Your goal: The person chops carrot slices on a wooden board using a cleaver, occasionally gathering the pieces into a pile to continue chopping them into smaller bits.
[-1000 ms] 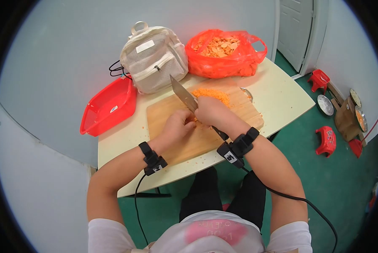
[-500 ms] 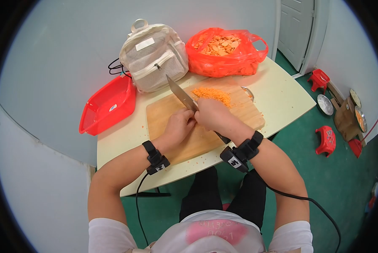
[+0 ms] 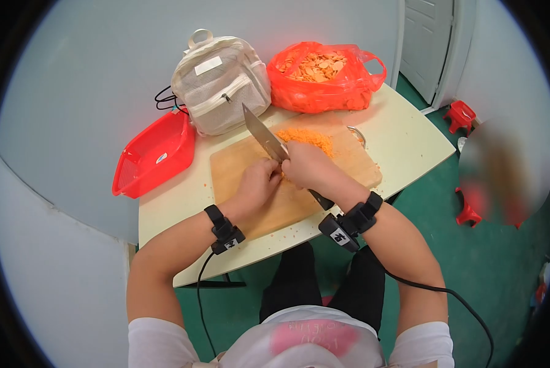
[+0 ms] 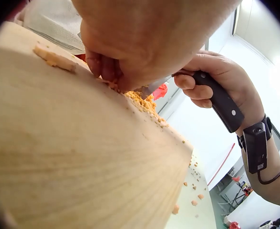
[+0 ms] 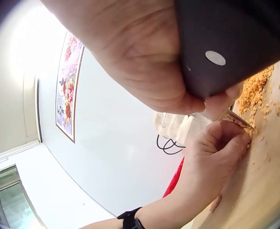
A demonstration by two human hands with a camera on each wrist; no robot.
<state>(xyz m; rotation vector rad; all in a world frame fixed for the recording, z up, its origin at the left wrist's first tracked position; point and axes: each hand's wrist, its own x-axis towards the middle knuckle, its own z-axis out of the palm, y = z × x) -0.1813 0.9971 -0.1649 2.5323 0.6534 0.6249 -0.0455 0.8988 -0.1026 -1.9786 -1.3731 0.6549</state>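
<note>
My right hand (image 3: pixel 311 165) grips a kitchen knife (image 3: pixel 264 133) by its black handle (image 4: pixel 221 102). The blade slants away to the upper left over a wooden cutting board (image 3: pixel 232 168). Close beside the blade, my left hand (image 3: pixel 256 184) has its fingers curled, and its fingertips press together on orange vegetable slices (image 4: pixel 112 86) at the board. Those slices are mostly hidden by the fingers. Finely chopped orange bits (image 3: pixel 308 138) lie heaped on the far side of the blade. A loose orange slice (image 4: pixel 55 59) lies on the board near my left hand.
Behind the board stand a cream backpack (image 3: pixel 223 86) and a red plastic bag (image 3: pixel 324 100) full of orange slices. A red basket (image 3: pixel 155 150) sits at the table's left edge. Crumbs dot the table (image 3: pixel 410 132); red stools (image 3: pixel 459 116) stand on the floor at right.
The knife tip has shifted slightly left and up, and both hands stay close together at the blade. A blurred patch now covers part of the floor items at right.
</note>
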